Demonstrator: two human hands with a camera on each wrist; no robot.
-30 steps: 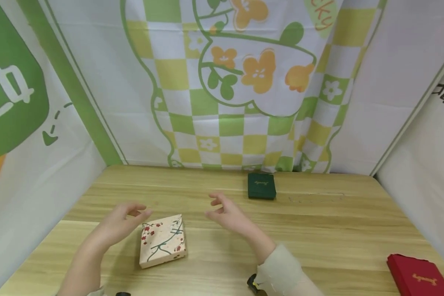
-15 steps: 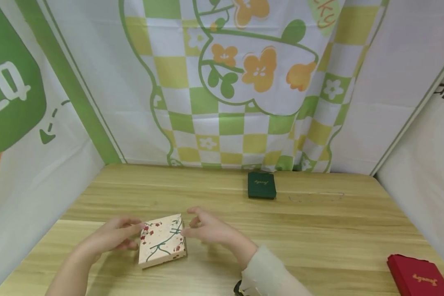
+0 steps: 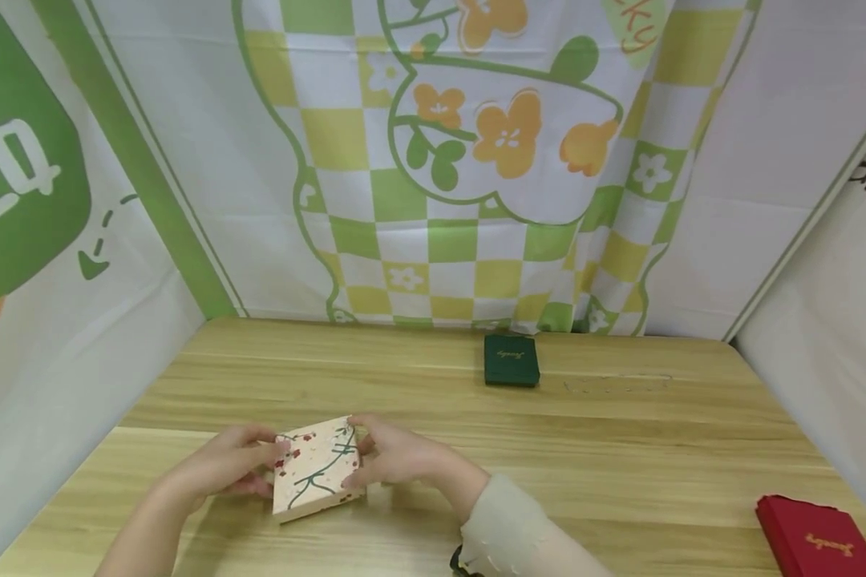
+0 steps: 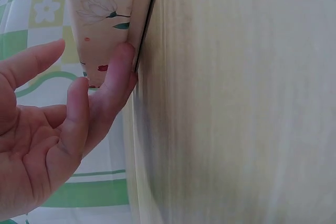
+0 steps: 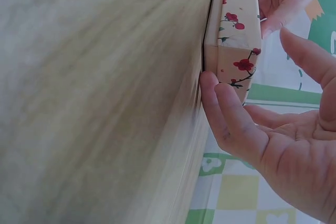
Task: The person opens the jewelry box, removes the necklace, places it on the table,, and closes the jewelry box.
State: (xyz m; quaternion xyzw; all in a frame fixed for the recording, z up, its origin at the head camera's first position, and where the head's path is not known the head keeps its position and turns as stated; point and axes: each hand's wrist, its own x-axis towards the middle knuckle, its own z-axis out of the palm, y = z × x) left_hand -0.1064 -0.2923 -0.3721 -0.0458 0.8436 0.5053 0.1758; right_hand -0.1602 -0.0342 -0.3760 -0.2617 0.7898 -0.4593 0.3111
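Head: on wood-grain table (image 3: 635,457), squarish flower-printed box (image 3: 321,469) at seven o'clock, left hand (image 3: 224,465) at its nine, right hand (image 3: 400,457) at its three. Left wrist: thumb lifted apart, relaxed fingertips against flat side. Right wrist: thumb spread away, fingertips against side; box closed, contents hidden.

The person's left hand (image 3: 234,461) and right hand (image 3: 397,453) are both ungloved, and the left forearm (image 3: 143,525) is bare as far as it shows. A pale grey-green sleeve (image 3: 508,525) covers the right forearm, its fabric softly creased; below sits a small dark, curved piece (image 3: 457,558), partly cut off.
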